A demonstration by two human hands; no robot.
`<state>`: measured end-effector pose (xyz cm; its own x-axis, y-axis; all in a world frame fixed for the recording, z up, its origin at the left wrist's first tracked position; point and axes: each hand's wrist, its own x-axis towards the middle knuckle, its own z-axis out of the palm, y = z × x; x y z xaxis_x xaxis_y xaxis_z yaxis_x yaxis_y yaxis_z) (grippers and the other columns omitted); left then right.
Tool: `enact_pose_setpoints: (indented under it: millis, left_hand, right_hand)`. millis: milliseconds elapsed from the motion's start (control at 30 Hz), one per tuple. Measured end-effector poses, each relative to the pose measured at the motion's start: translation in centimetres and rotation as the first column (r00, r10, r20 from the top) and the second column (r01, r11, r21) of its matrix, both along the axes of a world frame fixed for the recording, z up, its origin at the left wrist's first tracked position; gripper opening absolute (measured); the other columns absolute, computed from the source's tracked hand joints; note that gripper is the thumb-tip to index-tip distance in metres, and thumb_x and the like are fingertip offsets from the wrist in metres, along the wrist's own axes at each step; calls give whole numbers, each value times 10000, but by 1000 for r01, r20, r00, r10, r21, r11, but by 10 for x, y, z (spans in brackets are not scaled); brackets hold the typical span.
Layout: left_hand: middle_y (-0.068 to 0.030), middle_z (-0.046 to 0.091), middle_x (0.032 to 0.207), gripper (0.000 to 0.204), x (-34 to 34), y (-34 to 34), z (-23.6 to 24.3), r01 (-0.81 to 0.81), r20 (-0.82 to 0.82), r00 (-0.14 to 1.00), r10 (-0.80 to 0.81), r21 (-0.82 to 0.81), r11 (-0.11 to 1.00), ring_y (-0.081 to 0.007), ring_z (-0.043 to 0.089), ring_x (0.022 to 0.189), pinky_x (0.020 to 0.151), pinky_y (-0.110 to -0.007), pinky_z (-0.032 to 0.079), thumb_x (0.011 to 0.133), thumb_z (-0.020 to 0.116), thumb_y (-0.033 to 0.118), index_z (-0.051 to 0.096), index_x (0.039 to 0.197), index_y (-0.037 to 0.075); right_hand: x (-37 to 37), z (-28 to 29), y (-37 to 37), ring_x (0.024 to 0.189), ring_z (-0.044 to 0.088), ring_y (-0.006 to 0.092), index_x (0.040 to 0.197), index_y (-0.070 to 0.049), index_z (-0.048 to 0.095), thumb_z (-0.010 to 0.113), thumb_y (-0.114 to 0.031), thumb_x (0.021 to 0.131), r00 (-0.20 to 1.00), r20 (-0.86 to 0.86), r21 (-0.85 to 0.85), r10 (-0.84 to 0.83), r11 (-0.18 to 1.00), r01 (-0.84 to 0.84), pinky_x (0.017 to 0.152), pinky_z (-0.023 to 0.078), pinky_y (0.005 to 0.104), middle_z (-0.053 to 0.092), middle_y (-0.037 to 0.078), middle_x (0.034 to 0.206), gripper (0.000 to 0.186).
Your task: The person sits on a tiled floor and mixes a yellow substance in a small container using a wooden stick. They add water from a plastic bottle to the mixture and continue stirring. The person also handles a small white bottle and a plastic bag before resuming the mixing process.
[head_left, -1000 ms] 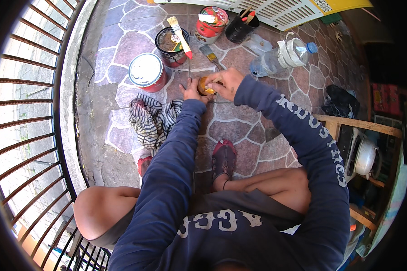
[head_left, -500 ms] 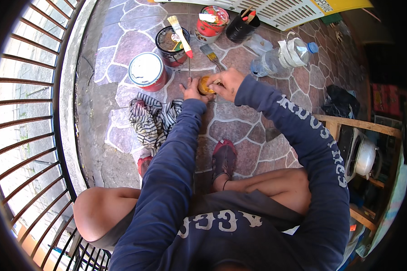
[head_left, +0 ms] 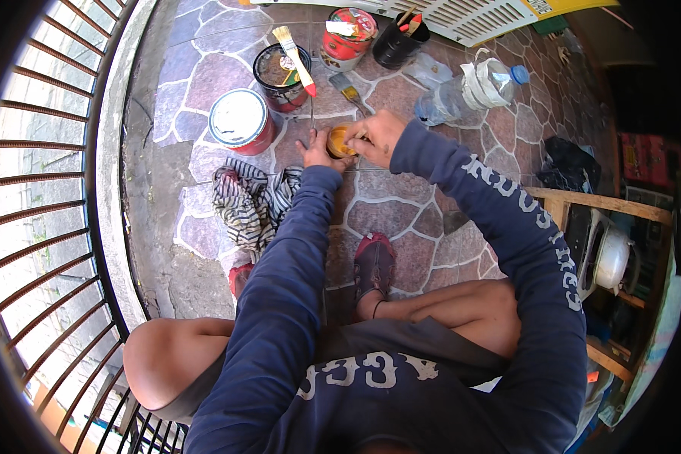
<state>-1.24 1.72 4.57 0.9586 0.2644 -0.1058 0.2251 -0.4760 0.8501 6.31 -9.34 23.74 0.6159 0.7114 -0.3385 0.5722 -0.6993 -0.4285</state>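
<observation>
Head: L hand (head_left: pixel 320 151) round cup (head_left: pixel 341 138) edge, gap to R shoe (head_left: pixel 374 266)

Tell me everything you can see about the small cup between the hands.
The small cup is round and open-topped, seems upright on the floor, and shows yellow-orange inside. The left hand curves against its left and near sides; the right hand is over its right rim, hiding part. Its material is unclear.

Small cup (head_left: pixel 338 142) partly hidden by fingers (head_left: pixel 362 145), white slatted panel (head_left: pixel 477 27) cut off above
</observation>
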Motion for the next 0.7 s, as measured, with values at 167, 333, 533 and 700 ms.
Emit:
enact_pose_setpoints:
  millis: [167, 333, 533, 700]
  left_hand:
    - [-246, 591, 1284, 903, 0, 0, 1, -4, -3, 1000, 4, -18, 1000, -331, 428, 1363, 1184, -552, 71, 525, 925, 387, 545, 1294, 103]
    - [-248, 588, 1287, 906, 0, -1, 1, -4, -11, 1000, 4, -21, 1000, -335, 428, 1362, 1186, -549, 67, 525, 926, 377, 543, 1296, 96]
    - [-248, 583, 1295, 912, 0, 0, 1, 7, -11, 1000, -7, -51, 999, -341, 427, 1361, 1185, -554, 62, 531, 925, 390, 537, 1302, 95]
    - [-263, 559, 1320, 921, 0, 0, -1, 6, 4, 1000, -6, -7, 1000, -339, 416, 1370, 1187, -546, 66, 526, 928, 396, 535, 1305, 101]
  right_hand:
    - [0, 7, 1, 829, 679, 371, 1077, -111, 695, 599, -245, 889, 985, 27, -68, -173, 982, 174, 779, 546, 429, 704, 184, 890, 250]
    - [1, 4, 0, 829, 679, 370, 1065, -107, 698, 594, -241, 895, 996, -22, 64, -85, 994, 86, 782, 542, 429, 700, 194, 882, 241]
    - [2, 1, -4, 842, 677, 371, 1062, -103, 699, 595, -247, 899, 996, -61, 119, -62, 990, 69, 791, 540, 427, 699, 198, 885, 241]
    - [1, -2, -5, 786, 677, 359, 1060, -92, 697, 609, -236, 894, 999, 10, 24, -36, 999, 36, 748, 544, 410, 696, 196, 855, 236]
